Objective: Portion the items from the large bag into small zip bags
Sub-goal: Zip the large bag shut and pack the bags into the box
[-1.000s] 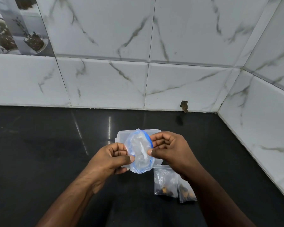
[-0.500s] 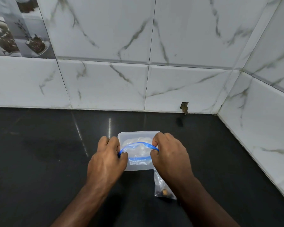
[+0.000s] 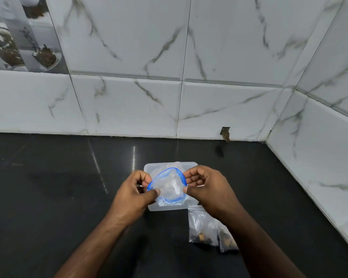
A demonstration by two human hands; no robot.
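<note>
Above container [image 3: 151, 206], hands' zip bag [image 3: 169, 186] now raised.

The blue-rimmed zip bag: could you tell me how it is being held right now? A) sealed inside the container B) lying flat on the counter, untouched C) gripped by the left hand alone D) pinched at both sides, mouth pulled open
D: the left hand and right hand each pinch a side of the blue-rimmed zip bag, whose mouth gapes open above the translucent container.

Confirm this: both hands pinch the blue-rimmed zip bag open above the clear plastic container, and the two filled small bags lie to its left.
Not quite. The head view shows the filled small bags right of the clear plastic container, near the right hand. Otherwise correct.
</note>
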